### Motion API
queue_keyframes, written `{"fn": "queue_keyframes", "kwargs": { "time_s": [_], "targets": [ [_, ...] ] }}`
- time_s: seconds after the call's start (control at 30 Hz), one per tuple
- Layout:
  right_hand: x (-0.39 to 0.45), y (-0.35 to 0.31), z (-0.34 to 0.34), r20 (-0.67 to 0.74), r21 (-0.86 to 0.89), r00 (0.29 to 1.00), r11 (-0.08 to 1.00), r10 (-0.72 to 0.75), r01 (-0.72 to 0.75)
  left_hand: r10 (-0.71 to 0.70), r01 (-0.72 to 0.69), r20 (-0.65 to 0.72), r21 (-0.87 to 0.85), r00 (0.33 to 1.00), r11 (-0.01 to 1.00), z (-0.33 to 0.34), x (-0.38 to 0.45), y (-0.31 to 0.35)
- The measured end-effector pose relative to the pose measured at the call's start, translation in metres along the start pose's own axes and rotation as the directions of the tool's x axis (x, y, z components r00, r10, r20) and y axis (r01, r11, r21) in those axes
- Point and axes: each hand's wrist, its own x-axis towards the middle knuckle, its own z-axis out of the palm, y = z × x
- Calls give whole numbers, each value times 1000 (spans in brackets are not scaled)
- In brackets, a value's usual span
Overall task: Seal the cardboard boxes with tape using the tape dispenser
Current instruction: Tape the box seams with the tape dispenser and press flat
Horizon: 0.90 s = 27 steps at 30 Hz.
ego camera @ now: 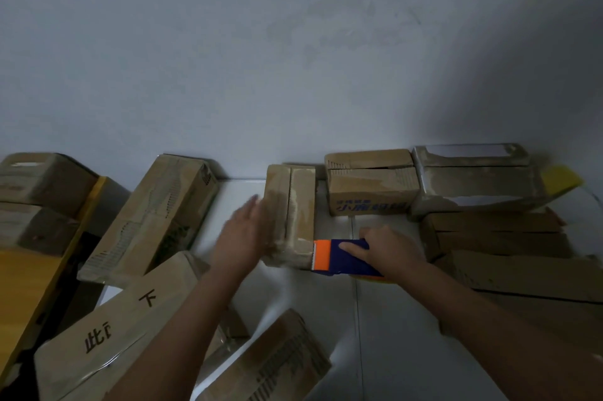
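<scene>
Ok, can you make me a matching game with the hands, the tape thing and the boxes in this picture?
Things:
1. left hand
2. right hand
3. tape dispenser
4. box with blue writing

Descriptions:
A. blue body with an orange end
B. lies flat against the side of the small box in the middle
C. stands by the wall, right of the small box
D. grips the dispenser

Pairs: 1-B, 2-D, 3-A, 4-C

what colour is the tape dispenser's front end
Orange, on the blue tape dispenser; head view.
</scene>
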Motion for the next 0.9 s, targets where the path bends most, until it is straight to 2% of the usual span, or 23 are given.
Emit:
{"fn": "queue_keyframes", "kwargs": {
  "time_s": [0.07, 0.13, 0.23, 0.57, 0.73, 0.9],
  "targets": [
    [1, -1, 1, -2, 2, 1000, 1000, -2, 2, 263, -269, 142, 26, 954, 963, 13, 3, 19],
    [1, -1, 0, -15, -18, 1000, 1000, -9, 9, 297, -345, 274, 144, 915, 928, 31, 6, 28],
    [0, 3, -1, -22, -26, 999, 999, -26, 25, 250, -320, 291, 225, 924, 920, 48, 5, 19],
    [-18, 20, -4, -9, -12, 993, 993, -119, 119, 255, -337, 321, 235, 912, 912, 57, 7, 9],
    [-24, 30, -11, -2, -7, 993, 993, -119, 119, 253, -331, 311, 231, 916, 915, 58, 8, 9],
    [-30, 46, -14, 10, 24, 999, 998, -51, 51, 248, -316, 287, 223, 925, 922, 56, 7, 10]
  ]
}}
